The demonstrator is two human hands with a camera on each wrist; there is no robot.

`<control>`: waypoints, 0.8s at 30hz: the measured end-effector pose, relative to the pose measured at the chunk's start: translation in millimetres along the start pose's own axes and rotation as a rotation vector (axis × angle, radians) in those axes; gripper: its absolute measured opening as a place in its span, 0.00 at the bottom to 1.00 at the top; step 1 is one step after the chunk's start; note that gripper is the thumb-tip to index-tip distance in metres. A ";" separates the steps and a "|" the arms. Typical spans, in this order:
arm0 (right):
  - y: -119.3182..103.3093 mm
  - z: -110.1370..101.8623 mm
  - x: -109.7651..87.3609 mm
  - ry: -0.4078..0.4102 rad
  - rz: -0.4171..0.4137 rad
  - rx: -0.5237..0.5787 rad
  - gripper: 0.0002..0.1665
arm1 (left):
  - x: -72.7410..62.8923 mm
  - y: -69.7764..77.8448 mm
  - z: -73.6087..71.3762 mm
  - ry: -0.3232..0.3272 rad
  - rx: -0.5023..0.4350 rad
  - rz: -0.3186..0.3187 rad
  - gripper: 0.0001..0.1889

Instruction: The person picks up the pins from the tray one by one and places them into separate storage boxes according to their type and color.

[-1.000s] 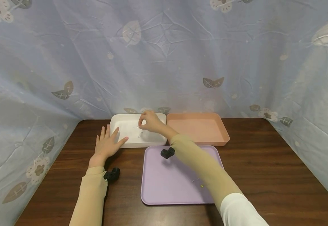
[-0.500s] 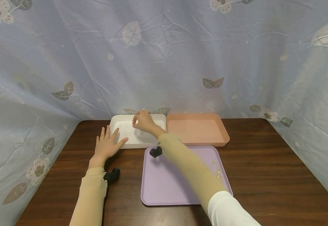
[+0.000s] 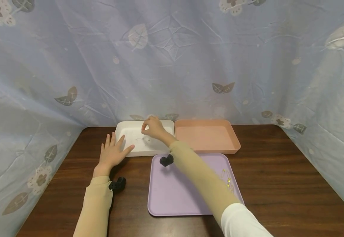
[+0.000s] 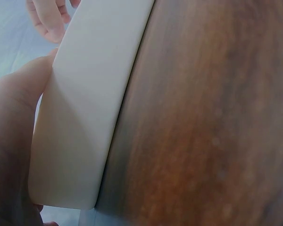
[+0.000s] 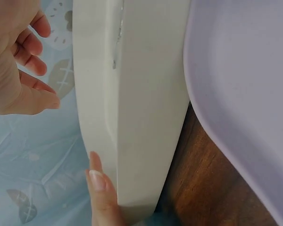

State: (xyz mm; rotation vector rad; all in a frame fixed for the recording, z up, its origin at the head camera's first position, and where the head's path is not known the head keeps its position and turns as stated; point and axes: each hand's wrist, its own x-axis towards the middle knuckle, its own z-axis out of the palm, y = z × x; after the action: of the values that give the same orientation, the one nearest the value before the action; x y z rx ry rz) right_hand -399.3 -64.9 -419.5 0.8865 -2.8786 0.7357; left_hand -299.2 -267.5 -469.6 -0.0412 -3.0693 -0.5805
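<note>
Over the white tray (image 3: 127,131) hovers my right hand (image 3: 155,128). Its fingers are loosely bent and the right wrist view shows nothing between thumb and fingertips. Below it, two silver safety pins (image 3: 139,139) lie close together on the tray floor. My left hand (image 3: 111,153) is spread at the tray's front left corner, with the thumb (image 4: 30,77) at the front rim. Several gold safety pins (image 3: 228,181) lie on the right side of the purple tray (image 3: 172,194), partly covered by my right forearm in the head view.
An orange-pink tray (image 3: 204,135) stands against the white tray's right side. The purple tray lies in front of both on the dark wooden table (image 3: 278,184). A patterned blue-grey curtain (image 3: 172,65) hangs close behind and along both sides.
My right hand moved left over the white tray, let go of a silver safety pin there, then drew slightly back right. The left hand has stayed in place.
</note>
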 end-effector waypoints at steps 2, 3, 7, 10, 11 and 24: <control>0.2 -3.3 -2.3 0.003 -0.022 0.011 0.06 | -0.2 1.1 -2.2 0.002 0.003 0.001 0.48; 0.8 -4.2 -4.4 0.003 -0.031 0.020 0.06 | -0.6 1.3 -1.9 0.001 0.005 0.001 0.48; 4.6 -10.3 -14.8 -0.002 -0.052 0.056 0.06 | -1.0 2.4 -0.7 0.001 0.005 0.002 0.48; 9.3 -17.6 -23.8 -0.007 -0.066 0.083 0.06 | -0.7 1.7 1.1 -0.004 0.002 0.001 0.49; 11.2 -20.3 -26.6 -0.008 -0.071 0.091 0.06 | -0.7 1.4 1.7 -0.004 0.003 -0.001 0.49; 38.7 -68.5 -74.3 -0.017 -0.064 0.215 0.05 | -1.1 4.1 -1.2 0.012 -0.004 0.012 0.48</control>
State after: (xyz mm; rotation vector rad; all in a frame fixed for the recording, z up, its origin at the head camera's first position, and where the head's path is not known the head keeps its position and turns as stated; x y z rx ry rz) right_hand -364.8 32.8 -388.2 1.0052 -2.8083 1.0514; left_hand -298.0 -264.1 -467.0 -0.0567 -3.0543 -0.5842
